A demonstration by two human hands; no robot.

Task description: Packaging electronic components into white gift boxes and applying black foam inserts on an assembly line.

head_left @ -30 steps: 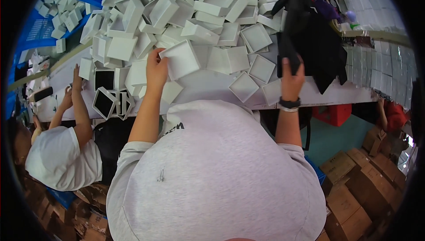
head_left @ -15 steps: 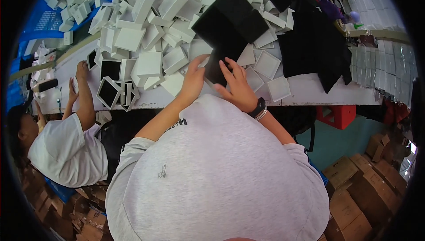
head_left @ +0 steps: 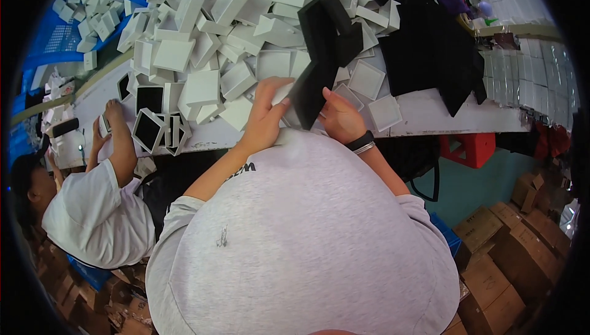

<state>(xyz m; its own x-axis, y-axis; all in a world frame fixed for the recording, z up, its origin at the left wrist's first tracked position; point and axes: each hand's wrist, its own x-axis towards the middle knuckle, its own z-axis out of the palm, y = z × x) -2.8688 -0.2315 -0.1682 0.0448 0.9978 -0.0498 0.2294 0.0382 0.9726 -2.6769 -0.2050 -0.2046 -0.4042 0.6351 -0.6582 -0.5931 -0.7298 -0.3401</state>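
Note:
A black, foam-like sheet [head_left: 318,79] stands tilted and bent in front of me, its lower end between my hands and its far part folded over the white boxes. My left hand [head_left: 267,117] is at its left edge, thumb and fingers closing toward it. On the right edge, my right hand [head_left: 344,117] grips the sheet, with some fingers hidden behind it. Shallow white box halves [head_left: 239,80] lie heaped beyond my hands. Just right of my right hand sits another open white box half [head_left: 385,112].
More black sheets [head_left: 424,52] lie at the right of the table [head_left: 455,127]. Rows of clear-wrapped white boxes [head_left: 528,89] stand far right. A co-worker [head_left: 92,212] handles pieces at left, near blue baskets [head_left: 55,40]. A red stool [head_left: 470,150] and cardboard boxes [head_left: 491,279] are below.
The black sheet has tipped up and bent more sharply. My right hand has moved from lying on its face to its right edge and lower down.

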